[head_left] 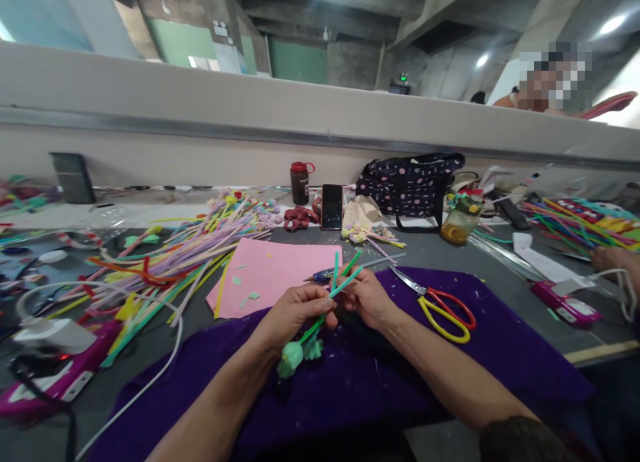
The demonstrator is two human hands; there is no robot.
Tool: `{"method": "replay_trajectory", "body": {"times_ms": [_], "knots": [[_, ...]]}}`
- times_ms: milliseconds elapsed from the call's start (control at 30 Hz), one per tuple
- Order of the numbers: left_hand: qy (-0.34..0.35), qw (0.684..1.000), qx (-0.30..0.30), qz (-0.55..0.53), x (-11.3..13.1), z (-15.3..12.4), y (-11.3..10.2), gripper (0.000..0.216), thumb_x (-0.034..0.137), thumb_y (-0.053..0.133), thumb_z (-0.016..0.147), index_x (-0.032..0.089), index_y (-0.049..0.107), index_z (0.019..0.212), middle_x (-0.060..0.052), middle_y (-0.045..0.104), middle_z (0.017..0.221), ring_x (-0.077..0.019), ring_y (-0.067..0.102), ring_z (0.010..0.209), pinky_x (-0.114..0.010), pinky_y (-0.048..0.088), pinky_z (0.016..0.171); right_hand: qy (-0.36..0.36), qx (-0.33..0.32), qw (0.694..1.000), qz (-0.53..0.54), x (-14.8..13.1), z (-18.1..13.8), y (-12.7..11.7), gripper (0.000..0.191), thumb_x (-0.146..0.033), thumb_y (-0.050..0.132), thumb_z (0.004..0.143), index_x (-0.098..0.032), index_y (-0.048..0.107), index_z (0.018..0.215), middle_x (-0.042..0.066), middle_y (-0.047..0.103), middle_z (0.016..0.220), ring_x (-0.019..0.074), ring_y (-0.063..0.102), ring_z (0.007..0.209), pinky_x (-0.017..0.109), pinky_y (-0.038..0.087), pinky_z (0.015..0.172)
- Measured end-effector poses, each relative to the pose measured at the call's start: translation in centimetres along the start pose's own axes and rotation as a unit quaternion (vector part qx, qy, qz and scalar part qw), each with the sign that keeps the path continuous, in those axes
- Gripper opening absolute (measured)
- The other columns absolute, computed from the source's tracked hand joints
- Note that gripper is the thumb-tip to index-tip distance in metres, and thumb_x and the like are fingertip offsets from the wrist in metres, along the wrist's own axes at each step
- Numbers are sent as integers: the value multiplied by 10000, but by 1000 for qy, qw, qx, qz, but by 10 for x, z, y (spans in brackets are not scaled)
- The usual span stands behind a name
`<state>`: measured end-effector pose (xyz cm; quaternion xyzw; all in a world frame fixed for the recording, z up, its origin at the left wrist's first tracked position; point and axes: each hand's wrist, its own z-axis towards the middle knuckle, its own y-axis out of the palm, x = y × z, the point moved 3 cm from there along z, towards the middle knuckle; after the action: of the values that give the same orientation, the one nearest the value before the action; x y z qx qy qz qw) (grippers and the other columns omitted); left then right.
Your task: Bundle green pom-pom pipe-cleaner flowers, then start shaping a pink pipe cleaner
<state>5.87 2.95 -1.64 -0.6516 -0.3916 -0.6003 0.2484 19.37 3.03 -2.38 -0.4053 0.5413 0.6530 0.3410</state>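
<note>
My left hand [295, 311] is closed round the green stem of a pipe-cleaner flower [293, 355], whose pale green bud and leaves hang below the fist. My right hand [367, 295] pinches the upper ends of the green pipe cleaners [345, 275], which fan out above both hands. Both hands hover over a purple cloth [500, 355]. A pink paper sheet [270, 272] lies just beyond my left hand. Scissors with red and yellow handles [443, 309] lie to the right of my right hand.
A heap of coloured pipe cleaners [190, 249] spreads at the left, with pink glue guns [55, 375] [563, 305] at both sides. A phone [332, 206], a dark bottle [300, 182], a dotted bag [410, 185] and a jar [460, 222] stand behind. Another person's hand [613, 259] rests at far right.
</note>
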Motion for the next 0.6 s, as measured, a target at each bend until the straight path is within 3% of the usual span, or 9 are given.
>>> {"method": "replay_trajectory", "body": {"times_ms": [200,367,600], "knots": [[-27,999,15,14,3,0,1,233,334,637,670,117,587,600,-23,584,531,-60,402,408,-187,252,409,-7,20,1000,-23,0,3,-1,134,-241,661,624,-154,561,642,-68,476,459,36,353,345,160,237,339],[-48,998,28,4,5,0,2,231,337,655,651,122,587,604,-16,573,530,-62,402,398,-182,268,397,6,-3,1000,-12,-1,6,-1,139,-255,653,612,-145,567,613,-67,471,440,38,346,340,165,219,328],[-19,1000,20,8,5,1,-1,215,323,643,675,117,616,619,-27,582,574,-81,468,473,-181,355,446,23,-16,999,-22,1,7,-2,164,-258,680,589,-142,587,659,-63,503,479,37,368,364,164,229,343]]}}
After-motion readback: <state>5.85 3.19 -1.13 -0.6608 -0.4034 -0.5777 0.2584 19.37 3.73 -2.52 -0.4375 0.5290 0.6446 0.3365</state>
